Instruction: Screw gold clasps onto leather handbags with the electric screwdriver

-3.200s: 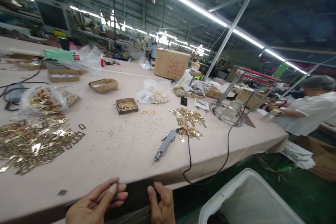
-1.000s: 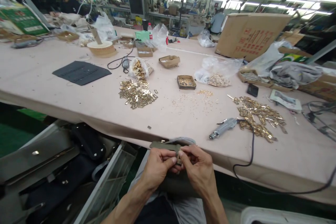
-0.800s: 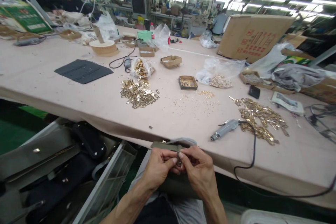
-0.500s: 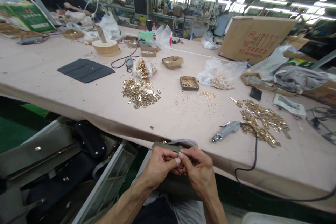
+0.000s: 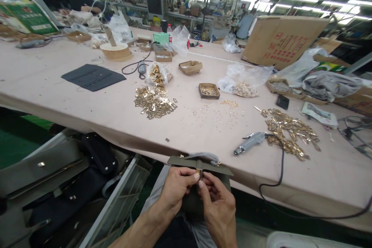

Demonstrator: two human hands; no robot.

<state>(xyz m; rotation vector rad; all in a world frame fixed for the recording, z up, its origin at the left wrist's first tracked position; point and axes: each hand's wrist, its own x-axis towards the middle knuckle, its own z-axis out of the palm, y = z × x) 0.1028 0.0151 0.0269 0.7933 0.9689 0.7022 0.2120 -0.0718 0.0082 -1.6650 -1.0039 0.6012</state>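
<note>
An olive-green handbag (image 5: pixel 219 169) rests on my lap against the table edge, a narrow strap running down its middle. At the strap's lower end sits a small gold-coloured metal clasp piece (image 5: pixel 199 172). My left hand (image 5: pixel 176 188) is closed, its thumb and index finger pinching this piece from the left. Just right of it, my right hand (image 5: pixel 217 201) has its thumb and fingers curled together by the strap's end; what lies between them is hidden. A grey electric screwdriver (image 5: pixel 249 143) lies on the table to the right, beyond my right hand.
On the table (image 5: pixel 116 120) lie a pile of gold metal plates (image 5: pixel 154 102), another gold pile (image 5: pixel 290 131), a small box of tiny parts (image 5: pixel 209 91) and scattered screws. Left below stands a crate (image 5: pixel 116 201) of bags. The screwdriver's cable (image 5: pixel 263 192) hangs over the front edge.
My right hand has shifted down and slightly away from my left fingers, uncovering the gold clasp piece and more of the bag. My left thumb and index finger still pinch at the strap.
</note>
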